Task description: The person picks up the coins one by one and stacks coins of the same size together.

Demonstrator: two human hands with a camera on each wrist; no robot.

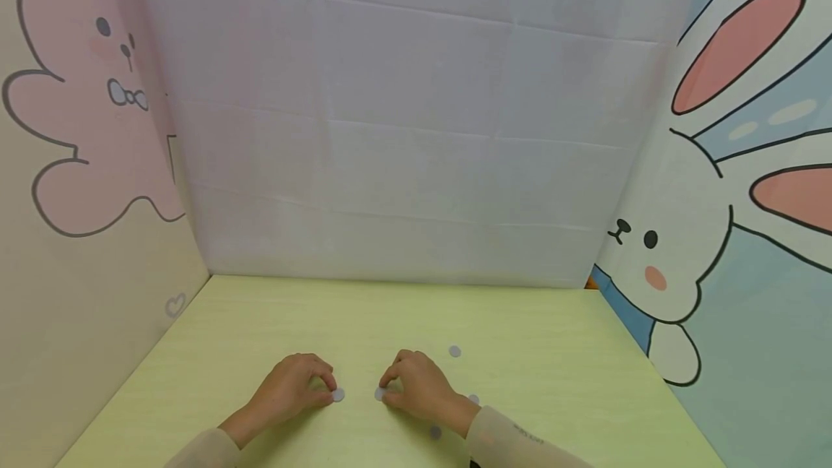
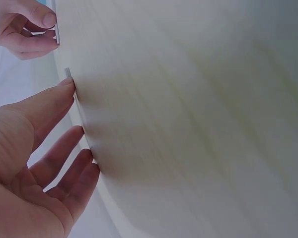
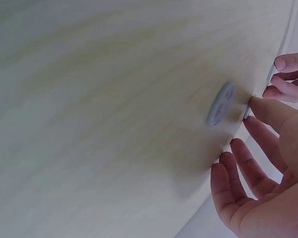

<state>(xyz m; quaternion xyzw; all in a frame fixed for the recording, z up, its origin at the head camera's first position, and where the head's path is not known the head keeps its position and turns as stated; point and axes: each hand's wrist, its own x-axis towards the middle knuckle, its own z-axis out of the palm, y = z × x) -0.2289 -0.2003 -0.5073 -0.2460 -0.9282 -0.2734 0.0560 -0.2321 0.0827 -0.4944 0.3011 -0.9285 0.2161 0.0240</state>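
Observation:
My left hand [image 1: 294,387] pinches a small flat grey disc [image 1: 339,395] by its edge, thumb and forefinger down at the tabletop. Facing it, a short gap to the right, another grey disc [image 1: 380,394] is pinched between the thumb and forefinger of my right hand [image 1: 421,386]. In the left wrist view the left disc [image 2: 67,73] shows only as a thin rim beside a fingertip. The right disc [image 3: 247,112] is mostly covered by fingers in the right wrist view. A loose disc [image 3: 221,104] with darker marks on its face lies near that hand.
Loose grey discs lie on the pale yellow-green table [image 1: 273,309]: one farther back [image 1: 455,351], one partly behind the right wrist [image 1: 474,399], and a darker one [image 1: 435,432] near the right forearm. A white sheet [image 1: 403,128] and cartoon-printed side panels enclose the table.

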